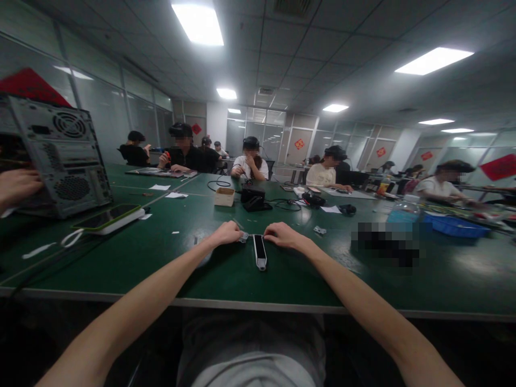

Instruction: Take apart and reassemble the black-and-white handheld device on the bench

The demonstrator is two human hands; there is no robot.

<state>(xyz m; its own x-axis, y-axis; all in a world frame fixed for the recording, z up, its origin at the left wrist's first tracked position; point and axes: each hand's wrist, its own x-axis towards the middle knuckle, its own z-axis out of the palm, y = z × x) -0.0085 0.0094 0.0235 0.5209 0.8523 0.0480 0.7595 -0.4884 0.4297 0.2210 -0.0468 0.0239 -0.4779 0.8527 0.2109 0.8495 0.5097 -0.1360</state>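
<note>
A slim white device with a long dark face (260, 251) lies lengthwise on the green table, between my hands. My left hand (226, 233) is closed, with a small clear, greyish piece (244, 237) at its fingertips. Something thin shows between that piece and the device's far end, too small to name. My right hand (282, 236) has its fingers drawn together at the device's upper right edge. What those fingertips pinch, if anything, is hidden. A faint clear item (205, 257) lies partly behind my left forearm.
At left stand an open computer case (70, 156), another person's hand (18, 188) and a green-edged phone-like device (108, 217). Ahead are a small box (224, 197), black gear (255, 198) and a small grey part (320, 230). A blue tray (457, 226) sits right. Several people sit beyond.
</note>
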